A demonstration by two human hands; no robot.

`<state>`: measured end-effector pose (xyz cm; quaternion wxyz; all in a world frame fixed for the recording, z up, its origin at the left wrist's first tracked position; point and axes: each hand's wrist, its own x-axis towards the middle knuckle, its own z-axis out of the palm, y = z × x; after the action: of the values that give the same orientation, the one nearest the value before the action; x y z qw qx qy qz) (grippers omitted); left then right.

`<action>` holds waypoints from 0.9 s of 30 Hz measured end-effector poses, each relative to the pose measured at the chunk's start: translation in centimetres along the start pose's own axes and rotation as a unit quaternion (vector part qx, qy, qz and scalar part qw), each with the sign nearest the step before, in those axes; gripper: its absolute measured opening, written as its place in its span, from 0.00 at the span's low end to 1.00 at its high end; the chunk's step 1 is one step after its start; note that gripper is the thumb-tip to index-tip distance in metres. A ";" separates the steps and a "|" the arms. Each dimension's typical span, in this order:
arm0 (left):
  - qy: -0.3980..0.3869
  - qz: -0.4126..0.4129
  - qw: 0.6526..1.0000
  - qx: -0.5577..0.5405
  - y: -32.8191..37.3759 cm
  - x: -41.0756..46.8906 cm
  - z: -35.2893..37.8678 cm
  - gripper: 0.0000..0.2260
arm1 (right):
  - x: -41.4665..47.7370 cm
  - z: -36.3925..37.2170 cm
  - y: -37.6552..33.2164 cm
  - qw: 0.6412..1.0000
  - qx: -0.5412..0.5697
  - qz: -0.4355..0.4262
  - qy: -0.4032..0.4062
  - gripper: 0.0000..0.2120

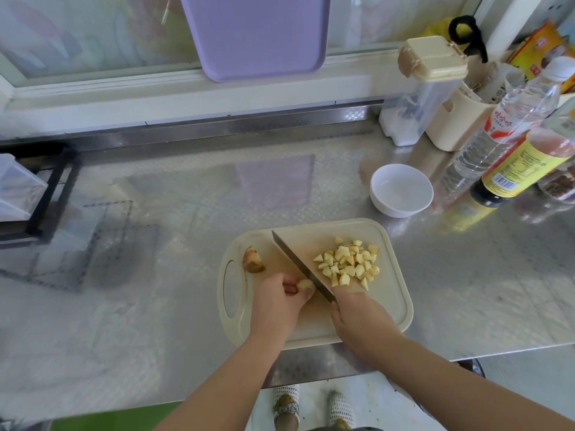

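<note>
The apple bit (306,285) is small and pale yellow, with a little red skin showing by your fingers. It sits on the board (392,295), near the front and a bit left of the middle. Your left hand (278,303) pinches it with curled fingers and holds it down. The knife (298,263) touches its right side, and the blade slants away from you to the left. Your right hand (361,318) is wrapped round the knife handle.

Right of the blade lies a heap of cubes (348,264), pale yellow, some with skin. A brown core (253,260) lies at the left end of the board, by the handle hole. The board rests on the shiny table (155,275). A white bowl (401,189) stands just behind the board, to the right. Bottles (513,169) stand farther right.
</note>
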<state>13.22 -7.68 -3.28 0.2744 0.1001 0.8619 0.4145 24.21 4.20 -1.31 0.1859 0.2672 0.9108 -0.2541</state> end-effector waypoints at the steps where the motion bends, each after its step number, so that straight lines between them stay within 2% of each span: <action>1: 0.000 0.001 1.000 0.000 0.0 0.0 0.0 0.10 | 0.1 0.0 -0.2 1.000 0.000 0.002 0.001 0.05; 4: -0.007 0.005 1.000 -0.004 -0.1 0.1 0.0 0.10 | 0.8 -0.3 -0.7 1.000 0.001 0.006 0.013 0.07; 9: -0.022 0.006 1.000 0.002 -0.3 0.2 -0.3 0.10 | 0.9 -0.8 -0.4 0.993 0.101 0.040 0.055 0.10; 16: -0.025 -0.025 0.999 0.034 0.1 0.8 -0.6 0.12 | -0.2 -1.8 0.6 0.996 0.074 0.013 0.042 0.10; 20: -0.060 -0.017 0.994 0.087 0.3 1.4 -1.1 0.13 | -0.5 -1.6 0.2 0.997 0.070 -0.002 0.037 0.10; 23: -0.086 -0.035 0.993 0.073 0.0 2.0 -1.6 0.14 | -0.7 -1.5 0.3 0.996 0.076 -0.003 0.035 0.10; 27: -0.119 -0.050 0.988 0.088 -0.3 2.3 -1.8 0.11 | -0.7 -1.7 0.4 0.996 0.078 0.000 0.036 0.10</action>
<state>10.29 -8.12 -3.51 0.3859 0.1293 0.8599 0.3082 24.67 5.16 0.27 0.1320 0.2900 0.8940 -0.3149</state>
